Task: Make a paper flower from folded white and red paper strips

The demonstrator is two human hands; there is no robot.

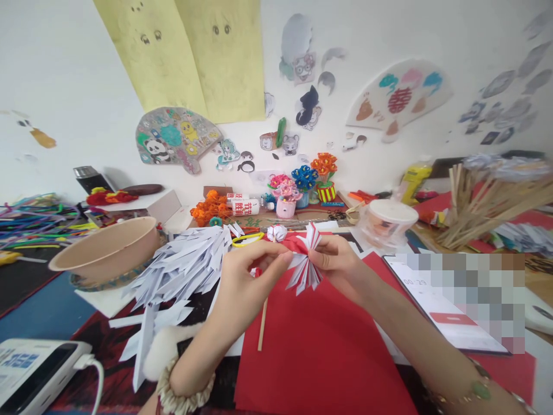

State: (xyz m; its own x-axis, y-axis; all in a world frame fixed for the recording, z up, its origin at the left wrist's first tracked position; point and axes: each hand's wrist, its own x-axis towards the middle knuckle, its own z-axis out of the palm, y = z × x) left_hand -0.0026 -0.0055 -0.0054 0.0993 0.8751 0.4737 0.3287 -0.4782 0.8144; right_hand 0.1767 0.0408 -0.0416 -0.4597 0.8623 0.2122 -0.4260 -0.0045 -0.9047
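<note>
A white pleated paper piece (305,276), fanned out above and below its pinched middle and showing red along some folds, is held up in front of me. My right hand (345,266) pinches it at the middle between thumb and fingers. From the other side, my left hand (248,282) is closed, its thumb and fingertip meeting at the paper's left edge. A thin wooden stick (262,325) shows below my left hand; whether that hand touches it is hidden. Beneath both hands lies a large red paper sheet (319,357).
Many folded white paper strips (185,265) are heaped at left, beside a beige bowl (108,245). Behind stand small flower pots (285,207). At right are a lidded tub (391,222), a tablet (449,305) and wooden sticks (479,207). A white device (38,374) with a cable sits front left.
</note>
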